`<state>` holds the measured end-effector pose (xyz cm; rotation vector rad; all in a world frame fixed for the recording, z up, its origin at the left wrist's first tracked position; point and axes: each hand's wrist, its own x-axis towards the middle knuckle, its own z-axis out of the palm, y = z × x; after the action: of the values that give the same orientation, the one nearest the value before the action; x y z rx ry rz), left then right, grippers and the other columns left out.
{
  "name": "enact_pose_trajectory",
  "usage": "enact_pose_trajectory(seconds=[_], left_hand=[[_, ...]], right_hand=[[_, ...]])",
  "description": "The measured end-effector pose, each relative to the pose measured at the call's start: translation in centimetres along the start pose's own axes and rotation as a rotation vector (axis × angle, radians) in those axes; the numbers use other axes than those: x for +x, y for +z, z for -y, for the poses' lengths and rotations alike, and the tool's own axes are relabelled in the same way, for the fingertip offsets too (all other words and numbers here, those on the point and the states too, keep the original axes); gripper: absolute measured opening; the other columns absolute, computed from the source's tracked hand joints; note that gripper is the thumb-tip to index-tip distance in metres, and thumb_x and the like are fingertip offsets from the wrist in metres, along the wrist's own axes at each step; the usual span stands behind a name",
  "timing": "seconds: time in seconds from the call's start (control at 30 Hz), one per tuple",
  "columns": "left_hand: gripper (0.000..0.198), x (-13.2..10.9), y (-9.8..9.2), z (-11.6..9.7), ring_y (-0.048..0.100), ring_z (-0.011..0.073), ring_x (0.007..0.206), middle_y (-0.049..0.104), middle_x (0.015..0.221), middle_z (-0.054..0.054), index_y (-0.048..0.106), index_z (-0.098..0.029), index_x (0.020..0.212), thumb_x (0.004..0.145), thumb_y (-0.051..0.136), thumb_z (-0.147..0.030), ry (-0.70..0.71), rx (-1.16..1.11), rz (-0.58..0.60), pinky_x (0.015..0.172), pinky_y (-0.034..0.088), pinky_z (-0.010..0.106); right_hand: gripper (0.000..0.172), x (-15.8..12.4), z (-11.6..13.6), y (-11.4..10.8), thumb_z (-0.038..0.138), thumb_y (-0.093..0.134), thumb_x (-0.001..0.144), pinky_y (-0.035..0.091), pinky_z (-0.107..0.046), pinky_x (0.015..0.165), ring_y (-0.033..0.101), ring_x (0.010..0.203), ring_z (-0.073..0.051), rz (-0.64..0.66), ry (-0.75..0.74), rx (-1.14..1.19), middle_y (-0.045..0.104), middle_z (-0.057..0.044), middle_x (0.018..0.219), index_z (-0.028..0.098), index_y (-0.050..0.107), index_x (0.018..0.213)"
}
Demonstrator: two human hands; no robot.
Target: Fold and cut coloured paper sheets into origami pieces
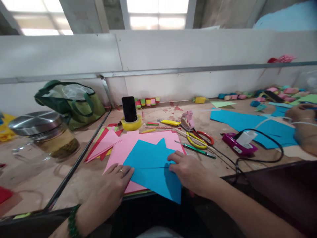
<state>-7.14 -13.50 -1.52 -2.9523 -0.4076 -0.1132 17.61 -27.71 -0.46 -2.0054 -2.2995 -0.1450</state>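
Note:
A blue sheet of paper [151,165], partly folded with a crease across its middle, lies on a stack of pink sheets [146,140] at the table's front edge. My left hand [111,183] presses flat on the blue sheet's left corner, fingers spread. My right hand [189,172] rests on its right side, with fingertips pressing the crease. Neither hand lifts or grips the paper.
Yellow-handled scissors [198,137], a green pen [198,150], a phone [129,108] standing in a yellow tape roll, a pink device with a black cable [235,143], a glass jar [47,134] and a green bag [71,100] surround the sheets. Another person's hand [303,127] works on blue paper at right.

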Motion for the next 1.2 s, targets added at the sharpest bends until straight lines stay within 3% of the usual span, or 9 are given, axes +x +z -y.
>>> enact_pose_trajectory(seconds=[0.1,0.2,0.33,0.43,0.57,0.73,0.87,1.03,1.2], left_hand=[[0.036,0.8,-0.7,0.2,0.059,0.0281,0.099,0.064,0.110,0.011,0.064,-0.021,0.110,0.082,0.046,-0.007,-0.016,-0.085,-0.051,0.084,0.048,0.045],[0.029,3.2,-1.6,0.2,0.057,0.0277,0.103,0.061,0.114,0.012,0.063,-0.022,0.113,0.090,0.046,-0.018,0.006,-0.158,-0.103,0.086,0.048,0.044],[0.056,7.6,-1.3,0.2,0.052,0.0305,0.114,0.053,0.129,0.017,0.047,-0.017,0.134,0.085,0.063,-0.040,0.058,-0.229,-0.034,0.093,0.045,0.046],[0.070,9.7,-0.4,0.5,0.054,0.0293,0.109,0.055,0.123,0.015,0.044,-0.017,0.135,0.078,0.068,-0.050,0.052,-0.316,0.057,0.090,0.046,0.042],[0.072,10.5,-0.1,1.2,0.057,0.0265,0.097,0.058,0.110,0.011,0.051,-0.017,0.124,0.069,0.072,-0.058,-0.001,-0.419,0.102,0.081,0.047,0.036],[0.055,10.6,-0.7,0.7,0.059,0.0265,0.092,0.063,0.103,0.010,0.057,-0.015,0.106,0.067,0.075,-0.050,-0.046,-0.480,0.147,0.076,0.048,0.036],[0.049,10.4,-1.0,-0.4,0.059,0.0250,0.096,0.062,0.112,0.010,0.053,-0.015,0.115,0.075,0.071,-0.038,-0.018,-0.619,0.128,0.080,0.048,0.036],[0.032,10.3,-1.9,-1.0,0.056,0.0170,0.079,0.061,0.089,0.000,0.058,-0.017,0.097,0.080,0.066,-0.043,0.092,-0.777,0.204,0.069,0.045,0.028],[0.037,10.6,-2.0,-1.2,0.057,0.0204,0.090,0.062,0.100,0.002,0.060,-0.019,0.105,0.078,0.070,-0.042,0.105,-0.845,0.250,0.078,0.045,0.029]], right_hand=[[0.027,-2.9,-2.9,-0.1,0.007,0.042,0.089,0.048,-0.035,0.077,0.058,0.094,-0.023,-0.122,0.220,-0.045,0.065,-0.012,0.100,0.015,0.067,0.095],[0.015,-5.4,-6.2,0.7,0.021,0.054,0.087,0.049,-0.042,0.075,0.060,0.092,-0.029,-0.220,0.525,-0.203,0.067,-0.013,0.091,0.016,0.067,0.091],[0.020,-6.4,-8.7,2.4,0.028,0.050,0.089,0.049,-0.040,0.062,0.063,0.078,-0.029,-0.200,0.562,-0.258,0.065,-0.010,0.078,0.019,0.065,0.080],[0.024,-6.4,-9.3,3.2,0.023,0.044,0.091,0.050,-0.040,0.064,0.063,0.078,-0.028,-0.229,0.506,-0.233,0.065,-0.011,0.079,0.020,0.061,0.074],[0.023,-7.4,-9.3,3.3,0.020,0.040,0.091,0.050,-0.041,0.069,0.064,0.081,-0.029,-0.287,0.520,-0.174,0.066,-0.013,0.083,0.017,0.060,0.078],[0.022,-9.2,-7.5,2.3,0.030,0.036,0.095,0.049,-0.033,0.058,0.066,0.069,-0.023,-0.402,0.626,0.195,0.068,-0.006,0.079,0.021,0.057,0.097],[0.022,-9.5,-5.3,1.6,0.039,0.041,0.094,0.051,-0.032,0.060,0.067,0.072,-0.022,-0.346,0.670,0.378,0.069,-0.003,0.083,0.024,0.054,0.103],[0.020,-10.0,-4.0,2.1,0.037,0.045,0.092,0.053,-0.035,0.072,0.067,0.086,-0.023,-0.309,0.580,0.457,0.070,-0.006,0.096,0.024,0.058,0.101],[0.023,-11.2,-3.0,2.0,0.040,0.046,0.093,0.051,-0.034,0.077,0.065,0.091,-0.022,-0.212,0.524,0.515,0.068,-0.005,0.100,0.025,0.061,0.102]])
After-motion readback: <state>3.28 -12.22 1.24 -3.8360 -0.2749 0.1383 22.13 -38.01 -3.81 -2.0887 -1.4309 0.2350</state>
